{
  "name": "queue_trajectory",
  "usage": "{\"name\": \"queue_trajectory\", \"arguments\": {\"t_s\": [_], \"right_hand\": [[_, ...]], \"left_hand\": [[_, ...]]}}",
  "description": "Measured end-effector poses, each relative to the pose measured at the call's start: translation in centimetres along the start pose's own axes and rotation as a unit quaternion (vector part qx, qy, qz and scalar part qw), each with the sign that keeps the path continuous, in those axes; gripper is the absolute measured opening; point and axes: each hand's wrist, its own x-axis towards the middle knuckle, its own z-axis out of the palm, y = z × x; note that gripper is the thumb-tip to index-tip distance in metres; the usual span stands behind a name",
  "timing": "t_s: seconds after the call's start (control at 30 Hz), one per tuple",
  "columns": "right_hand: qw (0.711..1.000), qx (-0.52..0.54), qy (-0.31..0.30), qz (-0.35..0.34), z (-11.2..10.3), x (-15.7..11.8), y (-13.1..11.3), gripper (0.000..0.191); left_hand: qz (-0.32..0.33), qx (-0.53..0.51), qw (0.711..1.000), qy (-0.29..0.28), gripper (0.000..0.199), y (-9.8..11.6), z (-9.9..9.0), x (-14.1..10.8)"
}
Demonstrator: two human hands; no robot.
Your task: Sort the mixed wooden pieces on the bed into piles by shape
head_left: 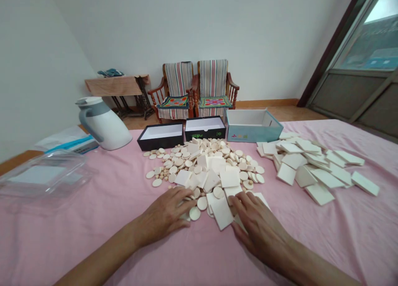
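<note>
A heap of pale wooden discs, squares and small beads [214, 165] lies in the middle of the pink cloth. My left hand [168, 211] rests at the heap's near left edge, fingers curved over some pieces, beside a round disc [195, 213]. My right hand [253, 221] touches the near right edge, its fingers on square tiles and next to a tilted tile [221, 211]. What lies under both palms is hidden. Further right is a separate pile of square tiles [326, 178].
Behind the heap stand two black boxes [161, 143] [205, 134] and a light blue box [255, 133]. At the left are a white-grey jug [107, 126], a clear plastic container [40, 176] and a blue-white packet [73, 145]. Two chairs stand beyond.
</note>
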Motion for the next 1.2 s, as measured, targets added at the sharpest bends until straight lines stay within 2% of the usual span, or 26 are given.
{"name": "queue_trajectory", "arguments": {"t_s": [0.13,0.27,0.4,0.5,0.6,0.67,0.73,0.8,0.87,0.97,1.07,1.2], "right_hand": [[0.996,0.072,0.044,-0.006,-0.9,1.8,1.5,0.033],[0.989,0.084,0.115,0.025,-2.2,4.0,5.0,0.031],[0.98,-0.047,0.164,0.103,-4.4,5.4,11.4,0.025],[0.958,-0.161,0.146,0.186,-6.7,5.9,16.8,0.027],[0.927,-0.245,0.144,0.243,-8.4,6.6,19.7,0.029],[0.921,-0.255,0.163,0.247,-8.7,7.0,19.0,0.032],[0.947,-0.198,0.157,0.199,-8.2,7.1,16.2,0.029],[0.988,-0.073,0.09,0.098,-7.1,6.6,12.2,0.018],[1.0,0.023,0.016,0.014,-5.8,5.4,8.3,0.012],[1.0,0.0,0.006,-0.012,-3.9,3.3,4.5,0.02],[0.999,-0.04,0.0,0.0,-2.5,2.0,3.4,0.03],[1.0,-0.011,-0.007,0.014,-2.2,1.7,3.8,0.028]], "left_hand": [[0.016,0.029,0.998,0.048,0.03,-0.6,0.9,2.1],[0.023,0.047,0.994,0.101,0.021,-1.3,1.4,3.6],[-0.011,0.033,0.988,0.153,0.022,-2.0,2.5,4.1],[-0.04,0.017,0.983,0.18,0.024,-2.2,3.1,3.9],[-0.046,0.009,0.981,0.189,0.023,-2.2,3.3,3.8],[-0.047,0.007,0.981,0.186,0.022,-2.2,3.3,3.7],[-0.05,0.006,0.982,0.18,0.023,-2.2,3.4,3.7],[-0.054,0.006,0.983,0.176,0.023,-2.2,3.3,3.7],[-0.056,0.006,0.983,0.177,0.024,-2.2,3.3,3.7],[-0.055,0.004,0.982,0.181,0.023,-2.1,3.2,3.7],[-0.05,0.002,0.981,0.187,0.024,-2.2,3.2,3.7],[-0.046,-0.002,0.98,0.193,0.025,-2.4,3.3,3.6]]}}
